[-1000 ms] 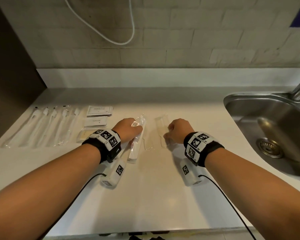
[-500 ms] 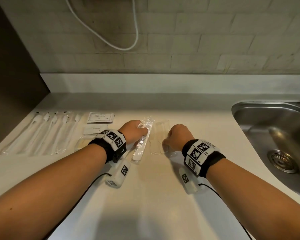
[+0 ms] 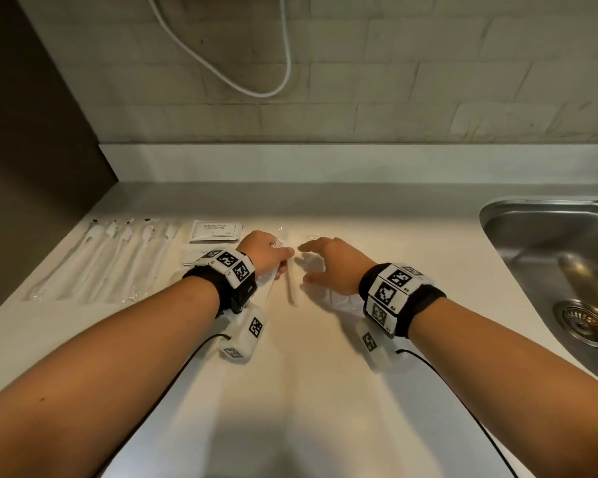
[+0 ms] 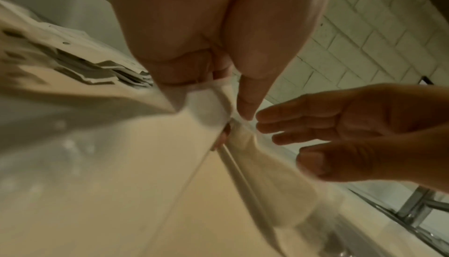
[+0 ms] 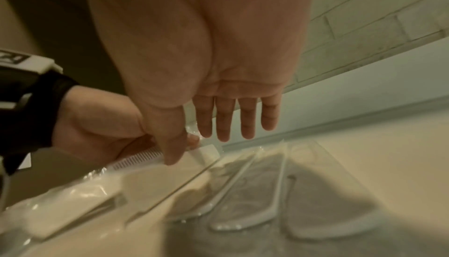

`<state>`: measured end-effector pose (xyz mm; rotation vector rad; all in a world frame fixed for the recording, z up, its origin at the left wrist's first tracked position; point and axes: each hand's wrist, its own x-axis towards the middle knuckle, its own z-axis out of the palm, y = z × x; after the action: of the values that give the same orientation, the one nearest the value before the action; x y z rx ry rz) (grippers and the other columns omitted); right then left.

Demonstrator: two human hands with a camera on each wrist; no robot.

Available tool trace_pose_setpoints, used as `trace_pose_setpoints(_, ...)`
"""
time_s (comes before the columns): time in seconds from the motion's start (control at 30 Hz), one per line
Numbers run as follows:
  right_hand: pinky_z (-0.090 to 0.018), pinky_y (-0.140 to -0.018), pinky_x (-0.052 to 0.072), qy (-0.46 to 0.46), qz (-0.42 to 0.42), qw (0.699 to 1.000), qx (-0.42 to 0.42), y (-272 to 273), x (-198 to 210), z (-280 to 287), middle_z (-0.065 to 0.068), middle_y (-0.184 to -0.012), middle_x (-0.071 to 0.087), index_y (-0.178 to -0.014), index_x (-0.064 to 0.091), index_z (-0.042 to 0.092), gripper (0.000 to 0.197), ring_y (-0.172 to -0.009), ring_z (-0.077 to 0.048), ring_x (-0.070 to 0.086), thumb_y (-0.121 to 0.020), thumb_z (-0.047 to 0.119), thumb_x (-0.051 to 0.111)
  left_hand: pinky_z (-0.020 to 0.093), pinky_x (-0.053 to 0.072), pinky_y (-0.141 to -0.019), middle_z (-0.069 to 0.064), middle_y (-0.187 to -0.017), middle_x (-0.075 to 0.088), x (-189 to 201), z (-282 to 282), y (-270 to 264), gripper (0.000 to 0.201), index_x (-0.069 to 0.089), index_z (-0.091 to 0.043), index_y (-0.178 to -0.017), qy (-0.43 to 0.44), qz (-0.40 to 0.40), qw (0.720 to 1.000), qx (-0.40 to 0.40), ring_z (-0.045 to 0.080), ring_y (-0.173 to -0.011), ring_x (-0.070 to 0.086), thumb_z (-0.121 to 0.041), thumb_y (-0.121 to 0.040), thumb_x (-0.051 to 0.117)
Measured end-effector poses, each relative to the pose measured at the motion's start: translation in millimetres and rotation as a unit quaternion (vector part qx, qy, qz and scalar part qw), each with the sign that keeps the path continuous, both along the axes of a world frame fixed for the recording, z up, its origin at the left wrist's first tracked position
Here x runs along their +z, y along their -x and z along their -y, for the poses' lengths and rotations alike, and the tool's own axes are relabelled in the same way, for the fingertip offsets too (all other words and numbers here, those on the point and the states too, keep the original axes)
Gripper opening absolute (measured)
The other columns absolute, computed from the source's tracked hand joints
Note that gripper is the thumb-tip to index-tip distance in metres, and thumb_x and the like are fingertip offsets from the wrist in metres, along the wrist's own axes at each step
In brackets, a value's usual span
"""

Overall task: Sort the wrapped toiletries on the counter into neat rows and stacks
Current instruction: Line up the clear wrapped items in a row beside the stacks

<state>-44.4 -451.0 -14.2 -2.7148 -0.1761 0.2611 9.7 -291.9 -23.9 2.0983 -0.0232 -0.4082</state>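
Observation:
My left hand grips a white comb in a clear wrapper at the middle of the white counter. The right wrist view shows its fingers curled round the comb; in the left wrist view the comb is blurred. Just to its right, my right hand hovers open with straight, spread fingers over a few clear flat packets. Those packets lie side by side on the counter, partly hidden under the hand in the head view.
A row of wrapped toothbrushes lies at the left, with stacked white sachets beside it. A steel sink is sunk into the counter at the right. A tiled wall with a hanging white cable rises behind.
My right hand has uncurled from the clear packet and now hangs open above it. My left hand keeps its grip on the comb and has shifted slightly away from me.

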Motion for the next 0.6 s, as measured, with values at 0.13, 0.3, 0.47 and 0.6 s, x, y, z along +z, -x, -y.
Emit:
trace_pose_setpoints(0.13,-0.037,-0.098,0.048,0.032,-0.023,0.999,0.032,-2.5,-2.2,-7.0,-0.006,-0.133,0.059,-0.147,0.037,0.026,0.063,-0.113,-0.024,0.059,-0.089,0.036,0.061,0.03,0.047,-0.081,0.007,-0.099,0.068,6.4,3.0,-10.3,0.029,0.071,-0.007,-0.108,-0.09,0.027,0.994,-0.05,0.026,-0.095,0.063,-0.027,-0.097,0.053)
trace_pose_setpoints(0.3,-0.038,-0.092,0.047,0.123,-0.02,0.988,0.095,-5.0,-9.3,-8.3,-0.001,-0.123,0.059,-0.13,0.055,0.027,0.042,-0.114,-0.026,0.056,-0.089,0.038,0.058,0.026,0.041,-0.091,0.006,-0.126,0.064,8.1,-2.4,-29.6,0.024,0.068,-0.014,-0.116,-0.139,0.053,0.987,-0.065,0.026,-0.113,0.059,-0.02,-0.096,0.055)
trace_pose_setpoints(0.47,-0.043,-0.101,0.043,0.118,-0.007,0.987,0.109,-6.9,-15.3,-9.3,-0.004,-0.132,0.055,-0.128,0.056,0.02,0.043,-0.122,-0.028,0.051,-0.087,0.033,0.059,0.025,0.042,-0.089,0.007,-0.133,0.061,11.1,-7.7,-41.5,0.038,0.061,-0.014,-0.127,-0.183,0.079,0.98,-0.024,0.027,-0.118,0.058,-0.024,-0.091,0.062)
trace_pose_setpoints(0.6,-0.04,-0.107,0.037,0.078,-0.003,0.989,0.129,-7.9,-17.4,-16.8,-0.004,-0.139,0.052,-0.139,0.047,0.019,0.05,-0.127,-0.026,0.048,-0.09,0.027,0.056,0.038,0.045,-0.106,0.011,-0.143,0.053,10.3,-12.2,-40.4,0.054,0.047,-0.012,-0.143,-0.205,0.039,0.977,-0.048,0.03,-0.124,0.056,-0.026,-0.092,0.06)
